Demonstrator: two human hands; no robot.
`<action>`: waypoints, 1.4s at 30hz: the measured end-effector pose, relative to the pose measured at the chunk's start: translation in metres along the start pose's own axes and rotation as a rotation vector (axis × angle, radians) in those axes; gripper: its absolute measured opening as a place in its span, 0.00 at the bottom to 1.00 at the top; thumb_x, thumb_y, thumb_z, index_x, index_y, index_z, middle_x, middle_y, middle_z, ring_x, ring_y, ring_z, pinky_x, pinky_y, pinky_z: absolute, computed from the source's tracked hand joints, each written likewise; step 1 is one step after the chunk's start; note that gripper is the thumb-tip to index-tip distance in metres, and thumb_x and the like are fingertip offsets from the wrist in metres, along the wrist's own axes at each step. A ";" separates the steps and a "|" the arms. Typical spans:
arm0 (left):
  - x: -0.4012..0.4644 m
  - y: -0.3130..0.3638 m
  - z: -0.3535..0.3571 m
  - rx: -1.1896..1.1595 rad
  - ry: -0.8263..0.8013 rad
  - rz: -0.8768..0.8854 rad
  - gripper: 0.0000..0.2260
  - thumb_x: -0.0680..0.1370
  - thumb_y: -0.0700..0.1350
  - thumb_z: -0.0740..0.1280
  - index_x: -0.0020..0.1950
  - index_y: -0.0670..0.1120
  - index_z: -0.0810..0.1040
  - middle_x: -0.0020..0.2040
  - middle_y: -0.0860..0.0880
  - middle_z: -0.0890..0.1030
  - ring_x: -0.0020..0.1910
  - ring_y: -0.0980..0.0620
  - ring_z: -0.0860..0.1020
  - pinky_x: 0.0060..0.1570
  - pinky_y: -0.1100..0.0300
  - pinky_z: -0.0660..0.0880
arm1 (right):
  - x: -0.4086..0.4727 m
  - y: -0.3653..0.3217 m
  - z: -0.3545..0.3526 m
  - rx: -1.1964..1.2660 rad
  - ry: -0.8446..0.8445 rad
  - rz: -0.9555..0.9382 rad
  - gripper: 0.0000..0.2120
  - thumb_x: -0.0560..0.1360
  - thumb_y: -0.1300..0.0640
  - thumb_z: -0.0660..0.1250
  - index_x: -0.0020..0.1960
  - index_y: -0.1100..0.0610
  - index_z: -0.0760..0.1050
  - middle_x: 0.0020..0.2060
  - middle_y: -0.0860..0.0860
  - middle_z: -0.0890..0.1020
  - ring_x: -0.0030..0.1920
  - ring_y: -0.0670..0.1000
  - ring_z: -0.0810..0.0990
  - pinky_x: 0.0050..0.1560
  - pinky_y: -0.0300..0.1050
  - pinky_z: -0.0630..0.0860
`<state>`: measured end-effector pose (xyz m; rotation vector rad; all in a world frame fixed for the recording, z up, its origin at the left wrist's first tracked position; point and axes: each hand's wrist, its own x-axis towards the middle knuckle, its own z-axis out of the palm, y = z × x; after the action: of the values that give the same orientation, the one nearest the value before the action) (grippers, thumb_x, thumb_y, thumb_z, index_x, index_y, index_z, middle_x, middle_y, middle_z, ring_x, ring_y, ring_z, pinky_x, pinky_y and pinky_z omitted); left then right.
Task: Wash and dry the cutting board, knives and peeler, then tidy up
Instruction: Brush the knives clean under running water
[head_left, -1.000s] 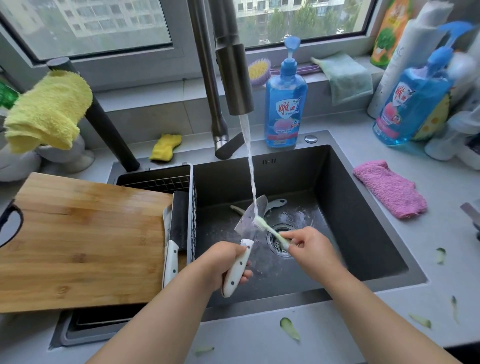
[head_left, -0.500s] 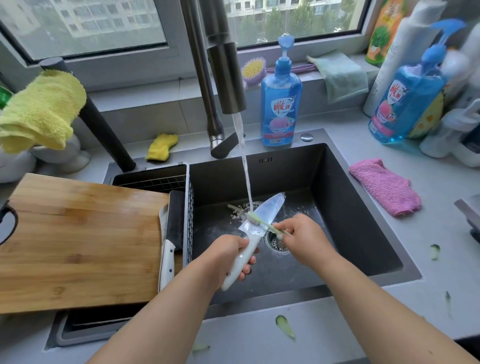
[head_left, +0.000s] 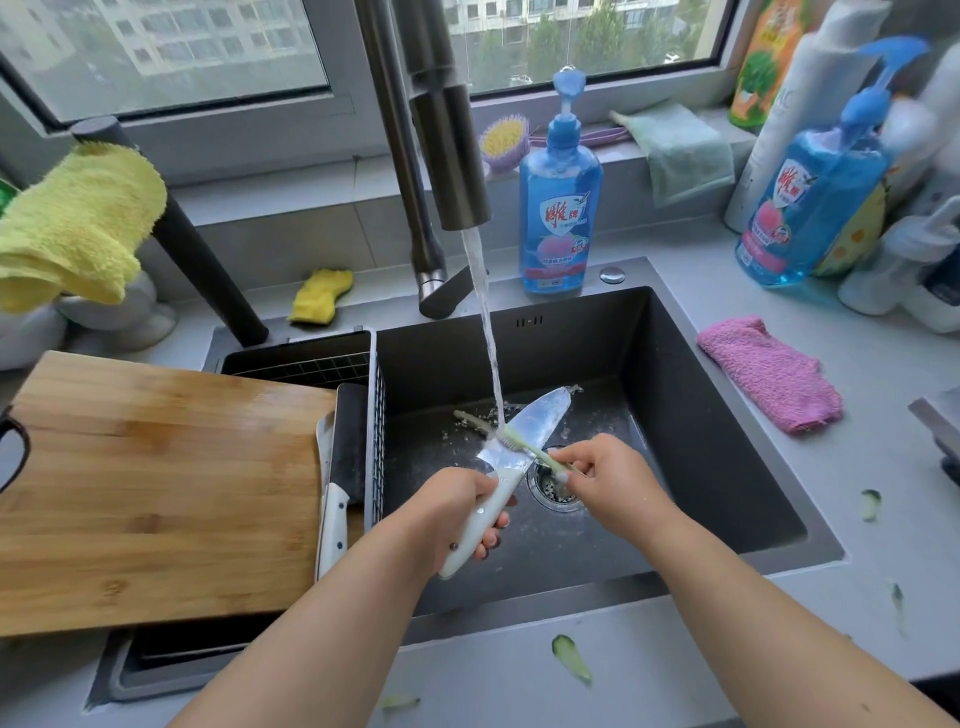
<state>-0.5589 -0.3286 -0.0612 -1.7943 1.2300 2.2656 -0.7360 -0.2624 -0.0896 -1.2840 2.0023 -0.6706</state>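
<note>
Washing step: the left hand (head_left: 457, 506) grips the white-handled steel knife (head_left: 524, 434) under running water while the right hand (head_left: 608, 480) pinches a pale green brush (head_left: 524, 441) across its blade; next, rinse and dry it.

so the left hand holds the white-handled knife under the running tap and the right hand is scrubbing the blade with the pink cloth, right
Not quite. The right hand scrubs the blade with a pale green toothbrush-like brush, not the pink cloth, which lies on the counter right of the sink. The rest holds: the left hand grips the white-handled knife under the running tap, as the head view shows.
</note>
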 end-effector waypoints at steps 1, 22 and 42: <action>0.000 0.000 -0.001 -0.004 0.000 0.000 0.14 0.82 0.45 0.54 0.53 0.39 0.76 0.31 0.47 0.73 0.25 0.52 0.69 0.26 0.63 0.64 | 0.000 0.000 -0.002 0.019 -0.027 0.005 0.12 0.75 0.58 0.68 0.56 0.48 0.82 0.34 0.47 0.74 0.36 0.48 0.74 0.38 0.44 0.73; -0.003 -0.001 -0.013 -0.046 0.022 -0.018 0.16 0.82 0.47 0.53 0.52 0.39 0.76 0.32 0.46 0.73 0.25 0.52 0.69 0.25 0.64 0.66 | 0.005 -0.001 -0.010 0.019 -0.066 0.054 0.09 0.75 0.59 0.68 0.52 0.49 0.82 0.29 0.46 0.74 0.30 0.46 0.71 0.31 0.40 0.72; -0.012 -0.003 -0.016 0.045 -0.002 0.015 0.16 0.82 0.47 0.54 0.56 0.40 0.77 0.31 0.47 0.74 0.25 0.52 0.70 0.27 0.63 0.66 | 0.042 0.008 -0.032 -0.023 0.218 0.189 0.11 0.75 0.60 0.67 0.56 0.54 0.82 0.33 0.46 0.75 0.38 0.50 0.75 0.40 0.40 0.68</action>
<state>-0.5398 -0.3301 -0.0533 -1.7732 1.2878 2.2275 -0.7775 -0.2961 -0.0848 -1.0543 2.2801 -0.7234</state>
